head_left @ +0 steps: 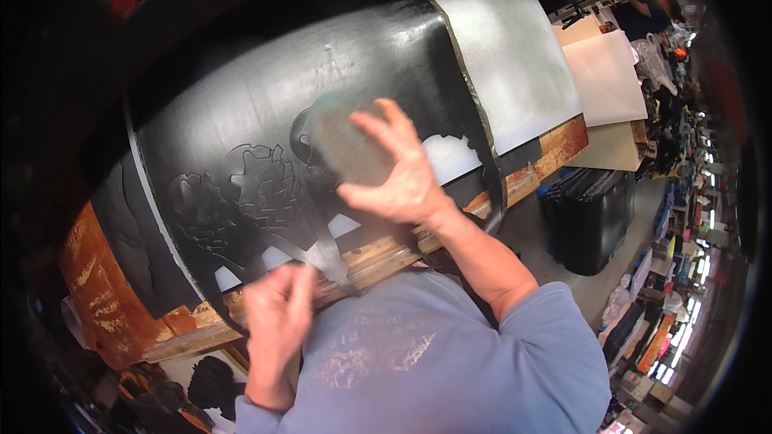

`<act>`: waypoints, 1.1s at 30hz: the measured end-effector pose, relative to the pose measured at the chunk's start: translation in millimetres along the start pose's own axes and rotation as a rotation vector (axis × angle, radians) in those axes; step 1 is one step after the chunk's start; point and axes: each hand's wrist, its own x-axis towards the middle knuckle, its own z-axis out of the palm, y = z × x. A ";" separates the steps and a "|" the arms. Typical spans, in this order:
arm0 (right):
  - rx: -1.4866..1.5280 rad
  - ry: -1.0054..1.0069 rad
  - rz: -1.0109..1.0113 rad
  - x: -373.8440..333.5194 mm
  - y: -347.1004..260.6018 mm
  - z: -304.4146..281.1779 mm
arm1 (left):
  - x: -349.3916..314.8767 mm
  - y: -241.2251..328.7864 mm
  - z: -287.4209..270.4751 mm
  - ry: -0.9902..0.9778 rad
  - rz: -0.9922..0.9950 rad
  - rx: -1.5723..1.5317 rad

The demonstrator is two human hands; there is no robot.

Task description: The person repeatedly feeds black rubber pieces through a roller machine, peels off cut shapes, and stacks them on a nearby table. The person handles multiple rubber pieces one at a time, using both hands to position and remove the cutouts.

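Right hand (400, 167) has a blurry greenish block (344, 141) over the black sheet (265, 92), left hand (276, 303) kinda blurred too, by the desk (376, 257).

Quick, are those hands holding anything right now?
Left hand: fingers curled but blurred; whether it holds anything can't be told.
Right hand: holding a blurred grey-green block between thumb and fingers.

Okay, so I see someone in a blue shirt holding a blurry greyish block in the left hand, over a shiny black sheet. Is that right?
Not quite: the right hand holds the greyish block, not the left hand, as the head view shows. The blue shirt and the shiny black sheet are as you said.
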 end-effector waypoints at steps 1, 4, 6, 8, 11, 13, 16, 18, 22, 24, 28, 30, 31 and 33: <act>-0.022 0.033 0.065 2.6 0.8 -12.4 | 16.4 2.8 -1.5 0.118 0.122 -0.047; -0.158 0.252 0.106 32.1 15.0 -33.4 | 87.2 -3.7 -1.1 0.392 0.460 0.169; -0.300 0.358 0.164 51.9 28.2 -28.3 | 124.2 -15.7 12.2 0.497 0.511 0.345; -0.491 0.369 0.158 62.0 41.4 -14.0 | 139.0 -30.0 14.8 0.553 0.611 0.567; -0.533 0.334 0.127 57.7 60.2 -11.3 | 143.8 -47.9 16.8 0.575 0.663 0.436; -0.489 0.334 0.133 50.7 68.6 -15.8 | 142.0 -54.0 13.9 0.537 0.630 0.472; -0.467 0.382 0.060 42.9 73.7 -23.3 | 144.0 -49.7 10.3 0.523 0.620 0.506; -0.472 0.368 0.045 41.3 73.1 -26.6 | 144.6 -37.9 13.1 0.529 0.630 0.510; -0.428 0.332 0.069 44.7 71.1 -33.8 | 148.4 -3.8 49.0 0.349 0.748 0.532; -0.345 0.300 0.081 46.5 72.5 -40.0 | 149.1 8.0 80.3 0.127 0.768 0.523; -0.294 0.281 0.053 48.0 79.0 -51.0 | 147.5 3.7 101.3 0.031 0.757 0.468; -0.320 0.271 0.013 47.3 81.7 -51.4 | 146.1 -3.5 102.9 0.050 0.827 0.485; -0.353 0.286 -0.017 47.3 82.6 -50.7 | 146.9 -5.5 102.7 0.061 0.848 0.503; -0.391 0.310 -0.057 49.0 83.5 -48.6 | 149.3 -5.3 101.7 0.057 0.839 0.514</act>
